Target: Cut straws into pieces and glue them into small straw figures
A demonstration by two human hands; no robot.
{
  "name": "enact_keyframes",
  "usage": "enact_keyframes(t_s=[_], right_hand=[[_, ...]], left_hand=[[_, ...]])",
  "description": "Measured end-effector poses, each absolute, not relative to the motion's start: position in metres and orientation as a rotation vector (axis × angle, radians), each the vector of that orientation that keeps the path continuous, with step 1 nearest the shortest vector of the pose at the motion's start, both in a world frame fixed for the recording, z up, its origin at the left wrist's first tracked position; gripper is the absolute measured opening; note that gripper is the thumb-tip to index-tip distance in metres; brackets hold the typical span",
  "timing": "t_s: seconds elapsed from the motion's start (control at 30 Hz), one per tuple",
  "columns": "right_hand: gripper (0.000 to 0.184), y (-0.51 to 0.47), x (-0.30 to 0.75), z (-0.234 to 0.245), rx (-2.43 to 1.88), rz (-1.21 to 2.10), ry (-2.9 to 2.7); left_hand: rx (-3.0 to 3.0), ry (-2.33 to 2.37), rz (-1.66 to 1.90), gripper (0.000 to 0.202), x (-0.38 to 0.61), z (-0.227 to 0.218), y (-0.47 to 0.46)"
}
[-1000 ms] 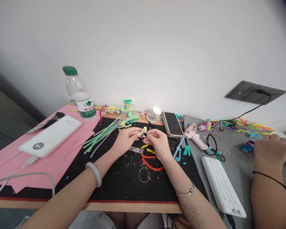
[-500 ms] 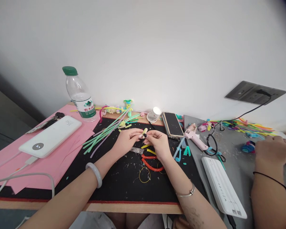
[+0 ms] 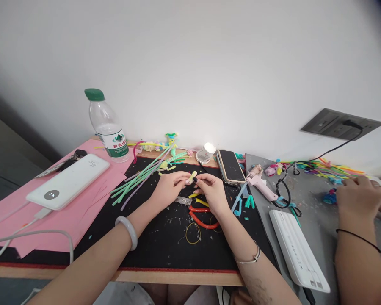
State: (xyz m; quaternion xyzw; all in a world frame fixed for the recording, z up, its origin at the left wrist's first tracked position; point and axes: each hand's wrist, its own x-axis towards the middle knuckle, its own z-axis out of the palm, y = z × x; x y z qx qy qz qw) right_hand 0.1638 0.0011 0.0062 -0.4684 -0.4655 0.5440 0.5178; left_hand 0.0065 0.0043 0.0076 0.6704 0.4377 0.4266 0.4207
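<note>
A short pale-yellow piece of pipe cleaner is pinched between my two hands above the black mat. My left hand grips its left side between thumb and fingers. From the other side, my right hand closes on it at the fingertips, with a dark nail against the piece. Below the hands lie yellow bits, a bent red pipe cleaner, a clear strip and a thin rubber band. Green and purple pipe cleaners fan out to the left.
A water bottle and a white power bank stand left on pink paper. Behind are a paper cup and a phone. At right are a glue gun, another power bank and a co-worker's hand.
My hands stay in nearly the same place, with the right fingertips shifting slightly on the yellow piece. The co-worker's hand has moved a little to the left and up.
</note>
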Motion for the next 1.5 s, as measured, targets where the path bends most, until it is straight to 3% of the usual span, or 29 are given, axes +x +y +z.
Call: enact_keyframes(t_s=[0.5,0.93,1.13,1.3,1.5], right_hand=[[0.015,0.002,0.168,0.007,-1.197,1.127,-1.295],[0.019,0.003,0.174,0.015,-1.194,1.132,-1.391],[0.022,0.002,0.173,0.014,-1.194,1.167,-1.31],[0.02,0.002,0.171,0.011,-1.166,1.147,-1.326],[0.023,0.003,0.172,0.013,-1.156,1.142,-1.387]], left_hand=[[1.519,1.027,1.049,0.022,0.008,0.01,0.004],[1.404,0.923,0.93,0.03,0.009,0.009,0.004],[1.488,0.988,0.939,0.033,0.012,0.01,0.001],[1.703,1.033,0.956,0.015,0.012,0.011,-0.001],[1.938,1.075,0.966,0.018,0.008,0.018,-0.001]])
